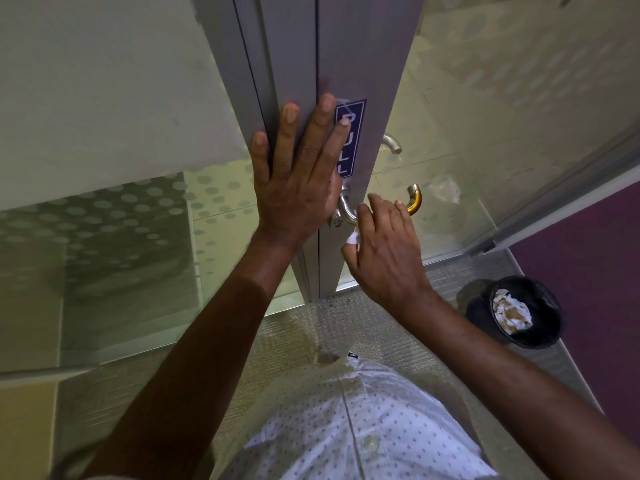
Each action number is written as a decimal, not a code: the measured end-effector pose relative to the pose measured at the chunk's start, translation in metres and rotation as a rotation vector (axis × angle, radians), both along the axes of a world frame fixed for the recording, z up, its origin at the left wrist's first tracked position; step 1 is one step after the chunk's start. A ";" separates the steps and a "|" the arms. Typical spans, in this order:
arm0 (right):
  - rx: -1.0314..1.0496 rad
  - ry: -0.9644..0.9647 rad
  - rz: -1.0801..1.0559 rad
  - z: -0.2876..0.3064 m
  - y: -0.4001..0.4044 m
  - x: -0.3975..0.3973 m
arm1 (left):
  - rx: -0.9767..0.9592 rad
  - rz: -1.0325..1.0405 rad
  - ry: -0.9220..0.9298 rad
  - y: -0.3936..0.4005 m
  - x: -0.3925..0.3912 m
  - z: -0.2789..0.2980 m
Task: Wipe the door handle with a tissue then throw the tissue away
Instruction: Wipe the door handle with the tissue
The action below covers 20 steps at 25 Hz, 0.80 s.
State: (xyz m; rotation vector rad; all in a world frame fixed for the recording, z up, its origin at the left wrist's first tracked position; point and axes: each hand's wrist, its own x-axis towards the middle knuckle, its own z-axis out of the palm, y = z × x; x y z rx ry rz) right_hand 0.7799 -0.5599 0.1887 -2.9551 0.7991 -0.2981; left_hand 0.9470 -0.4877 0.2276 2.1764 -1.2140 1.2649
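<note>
From the head cam we're looking straight down our arms at the door frame (363,81). Our left hand (298,181) is spread flat, fingers fanned out and pressed against the metal, partly covering the purple PULL sticker (349,140). Pretty sure that's just to keep the door from swinging while we scrub.

Our right hand (384,244) is curled around the lever door handle (346,211), with the tissue (353,239) bunched between fingers and palm. Only a small white corner pokes out by the thumb, so the tissue sits right on the handle, wrapped under our grip. The far tip of the handle (415,199) curves out past our fingers, glowing kinda amber.

Down on the carpet to our right, well apart from the door, sits a black trash bin (519,313) with crumpled paper already in it. Looks like we're mid-wipe, and the toss is an easy reach once we're done.
</note>
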 end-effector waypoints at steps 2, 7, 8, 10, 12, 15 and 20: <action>-0.005 0.033 0.007 0.007 -0.001 0.001 | -0.004 -0.001 0.005 0.000 -0.001 0.001; -0.044 0.030 0.003 0.004 -0.003 0.010 | -0.006 0.000 0.012 0.000 -0.002 0.002; -0.075 0.027 0.010 -0.002 -0.002 0.011 | -0.006 0.001 0.013 0.000 -0.002 0.002; -0.094 -0.022 0.010 -0.010 0.000 0.013 | -0.005 0.000 0.015 0.000 -0.002 0.003; -0.067 -0.057 -0.001 -0.015 -0.001 0.015 | 0.004 0.006 0.014 0.000 -0.002 0.002; -0.097 -0.090 0.001 -0.021 -0.007 0.016 | 0.003 0.005 0.014 -0.001 -0.002 0.002; -0.101 -0.069 0.122 -0.014 -0.028 0.016 | -0.010 0.008 0.016 -0.001 -0.002 0.002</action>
